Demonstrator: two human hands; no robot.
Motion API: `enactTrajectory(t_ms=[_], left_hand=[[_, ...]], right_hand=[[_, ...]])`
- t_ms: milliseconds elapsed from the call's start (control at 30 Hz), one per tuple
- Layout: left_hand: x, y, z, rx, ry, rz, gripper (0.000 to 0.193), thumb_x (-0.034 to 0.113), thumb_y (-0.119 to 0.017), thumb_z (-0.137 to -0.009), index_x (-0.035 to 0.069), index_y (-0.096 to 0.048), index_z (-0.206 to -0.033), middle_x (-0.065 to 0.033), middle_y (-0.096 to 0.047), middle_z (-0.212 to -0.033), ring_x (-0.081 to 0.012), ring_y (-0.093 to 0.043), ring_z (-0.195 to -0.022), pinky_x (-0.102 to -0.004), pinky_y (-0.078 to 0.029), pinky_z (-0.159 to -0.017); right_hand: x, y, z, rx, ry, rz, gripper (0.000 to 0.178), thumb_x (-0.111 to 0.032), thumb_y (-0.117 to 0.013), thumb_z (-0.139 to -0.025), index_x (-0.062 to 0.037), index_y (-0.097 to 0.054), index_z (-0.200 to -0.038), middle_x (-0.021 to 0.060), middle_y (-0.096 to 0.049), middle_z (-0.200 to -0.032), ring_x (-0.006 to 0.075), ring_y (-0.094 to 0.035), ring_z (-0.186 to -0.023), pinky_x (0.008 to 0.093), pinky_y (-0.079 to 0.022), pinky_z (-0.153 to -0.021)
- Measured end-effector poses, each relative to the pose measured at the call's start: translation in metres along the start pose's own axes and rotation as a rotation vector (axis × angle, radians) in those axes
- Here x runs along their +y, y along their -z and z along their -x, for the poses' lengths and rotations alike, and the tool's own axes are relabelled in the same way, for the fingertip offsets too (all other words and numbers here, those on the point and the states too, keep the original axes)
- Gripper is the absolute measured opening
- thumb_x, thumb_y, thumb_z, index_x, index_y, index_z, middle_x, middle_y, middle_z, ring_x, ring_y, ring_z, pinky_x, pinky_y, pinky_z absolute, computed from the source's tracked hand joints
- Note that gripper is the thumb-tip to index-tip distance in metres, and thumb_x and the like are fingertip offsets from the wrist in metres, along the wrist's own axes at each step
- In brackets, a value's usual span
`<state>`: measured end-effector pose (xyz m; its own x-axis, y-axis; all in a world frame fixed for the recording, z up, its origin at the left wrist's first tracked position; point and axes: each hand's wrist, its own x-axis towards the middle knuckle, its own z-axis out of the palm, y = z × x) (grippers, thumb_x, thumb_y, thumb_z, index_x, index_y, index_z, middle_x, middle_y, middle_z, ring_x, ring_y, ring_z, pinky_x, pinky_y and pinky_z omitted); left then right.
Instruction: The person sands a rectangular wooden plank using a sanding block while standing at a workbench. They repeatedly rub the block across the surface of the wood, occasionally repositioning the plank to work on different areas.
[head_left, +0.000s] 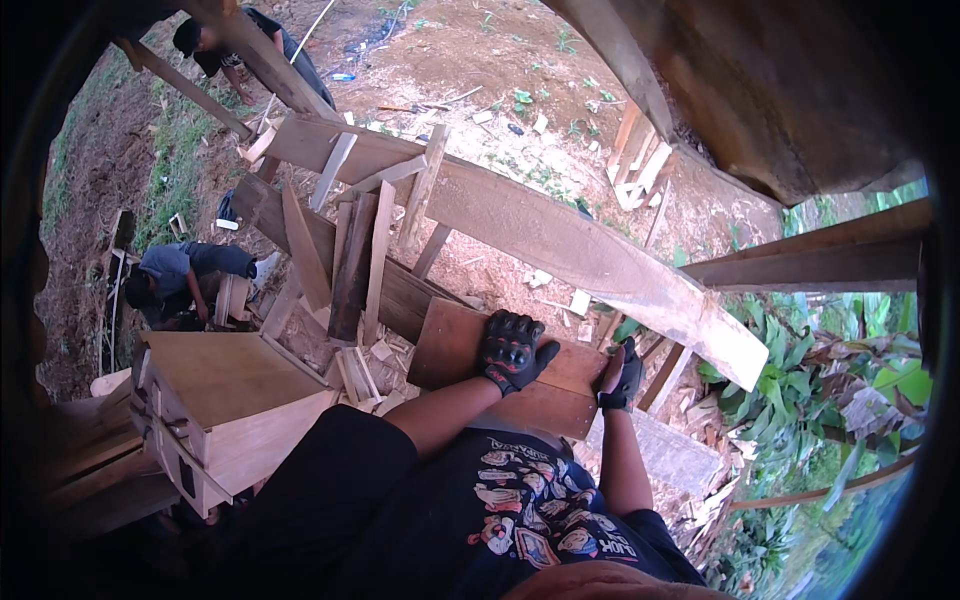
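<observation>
A reddish-brown wooden panel (440, 345), with seams between its pieces, lies in front of my body. My left hand (512, 350), in a black glove with red marks, rests on its top face, fingers stretched forward and thumb apart. At the panel's right end, my right hand (622, 378), also gloved in black, grips the edge; its fingers are partly hidden. Beyond the panel, a long, wide plank (520, 215) runs slantwise from upper left to lower right.
To my left stands a pale wooden box (240, 370) with a brown top. Several upright offcuts (355, 265) lean beyond it. One person (180, 280) crouches at left; another (250, 50) bends at the far left. Wood shavings (490, 150) cover the ground; leafy plants (800, 370) grow at right.
</observation>
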<state>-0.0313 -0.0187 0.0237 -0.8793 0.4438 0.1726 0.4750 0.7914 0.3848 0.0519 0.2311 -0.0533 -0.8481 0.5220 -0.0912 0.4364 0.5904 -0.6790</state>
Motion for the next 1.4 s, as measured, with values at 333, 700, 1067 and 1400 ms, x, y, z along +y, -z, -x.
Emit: enactTrajectory(t_ms=[333, 700, 1067, 1400], left_hand=[[0.0, 0.003, -0.001, -0.015, -0.016, -0.031, 0.038, 0.048, -0.072, -0.095, 0.01, -0.074, -0.1, -0.0139, -0.071, -0.1, -0.034, -0.067, -0.103, -0.0533, -0.046, -0.103], [0.002, 0.006, 0.001, -0.049, -0.005, -0.048, 0.04, 0.049, -0.07, -0.097, 0.009, -0.074, -0.101, -0.0147, -0.072, -0.103, -0.0361, -0.066, -0.102, -0.053, -0.046, -0.1], [0.001, 0.002, 0.005, -0.021, 0.019, -0.066, 0.04, 0.05, -0.071, -0.096, 0.01, -0.073, -0.101, -0.0161, -0.071, -0.102, -0.037, -0.066, -0.104, -0.0547, -0.047, -0.1], [0.002, -0.01, -0.014, -0.054, -0.058, -0.076, 0.041, 0.05, -0.07, -0.097, 0.01, -0.075, -0.104, -0.0151, -0.073, -0.104, -0.0365, -0.067, -0.105, -0.054, -0.047, -0.098]], right_hand=[[0.008, 0.015, 0.086, -0.087, 0.046, -0.075, 0.05, -0.045, -0.042, -0.109, -0.0032, -0.067, -0.118, 0.0258, -0.075, -0.103, 0.0474, -0.071, -0.098, 0.0542, -0.053, -0.085], [0.047, 0.008, 0.118, -0.139, -0.198, 0.07, 0.057, -0.042, -0.041, -0.11, 0.0012, -0.067, -0.135, 0.0299, -0.075, -0.103, 0.0499, -0.072, -0.097, 0.0565, -0.053, -0.082], [-0.012, 0.018, 0.069, -0.005, -0.012, 0.039, 0.055, -0.045, -0.04, -0.111, -0.0003, -0.067, -0.128, 0.0294, -0.074, -0.103, 0.0511, -0.07, -0.096, 0.056, -0.053, -0.082], [0.009, 0.019, 0.118, -0.031, 0.011, 0.141, 0.058, -0.048, -0.039, -0.11, -0.0006, -0.065, -0.131, 0.0275, -0.075, -0.101, 0.0522, -0.07, -0.093, 0.0599, -0.051, -0.08]])
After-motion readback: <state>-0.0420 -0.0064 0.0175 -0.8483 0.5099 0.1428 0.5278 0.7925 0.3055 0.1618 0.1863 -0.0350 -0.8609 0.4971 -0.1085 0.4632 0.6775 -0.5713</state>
